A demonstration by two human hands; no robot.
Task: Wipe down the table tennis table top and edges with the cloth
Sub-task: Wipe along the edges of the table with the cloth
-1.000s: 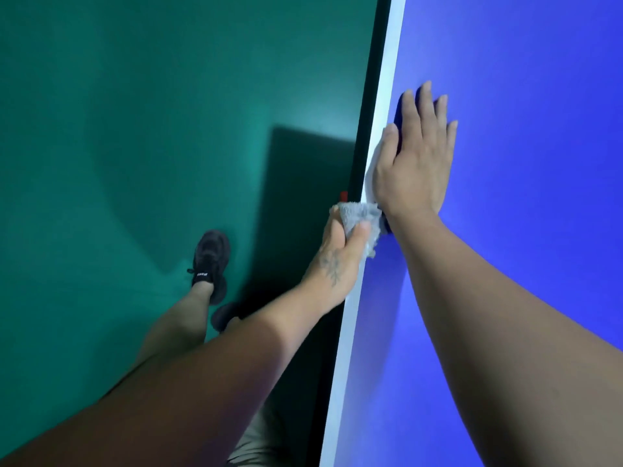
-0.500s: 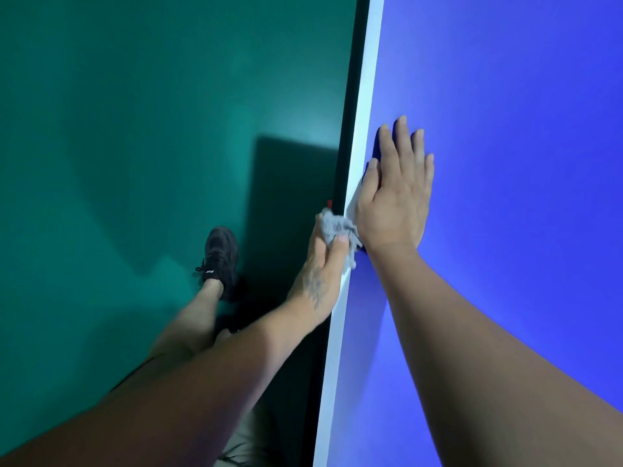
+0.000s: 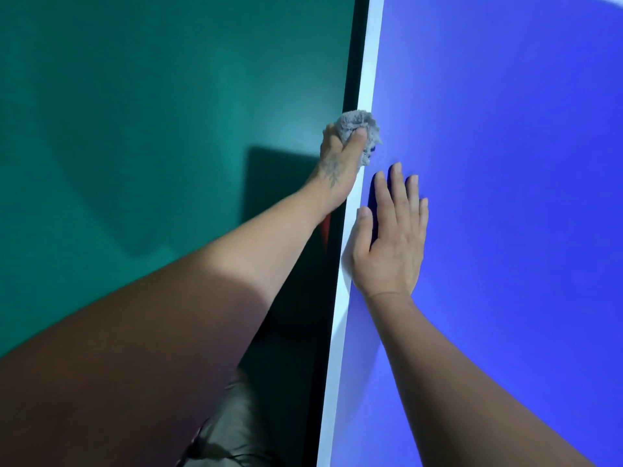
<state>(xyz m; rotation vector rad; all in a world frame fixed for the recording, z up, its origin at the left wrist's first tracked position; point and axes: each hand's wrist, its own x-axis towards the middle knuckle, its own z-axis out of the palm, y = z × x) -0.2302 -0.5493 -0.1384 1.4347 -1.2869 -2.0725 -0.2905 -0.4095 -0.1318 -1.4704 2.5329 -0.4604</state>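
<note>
The left hand grips a bunched grey cloth against the white edge of the blue table, while the right hand lies flat with straight fingers on the top just beside that edge, nearer the person

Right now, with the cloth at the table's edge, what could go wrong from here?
1. The left hand grips the cloth bunched into a wad, so little of it meets the white edge stripe; streaks may be missed.
2. The right hand presses flat on the blue table top and may leave palm marks there.
</note>
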